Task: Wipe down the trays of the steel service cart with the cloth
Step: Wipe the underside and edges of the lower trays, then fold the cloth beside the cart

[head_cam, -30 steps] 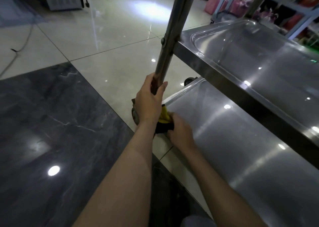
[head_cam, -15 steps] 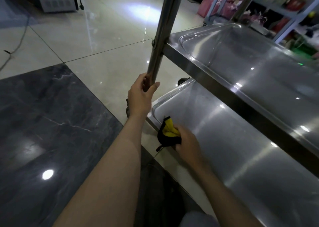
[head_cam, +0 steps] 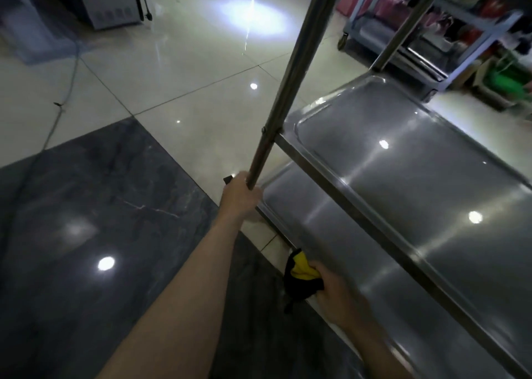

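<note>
The steel cart stands on a glossy floor (head_cam: 184, 70) of pale tiles, with a dark marbled slab (head_cam: 95, 206) under the left forearm. Its lower tray (head_cam: 359, 263) runs from the left hand back past the right hand; the upper tray (head_cam: 417, 162) sits above, beyond both hands. A cable (head_cam: 62, 102) lies on the tiles far left of the hands.
</note>
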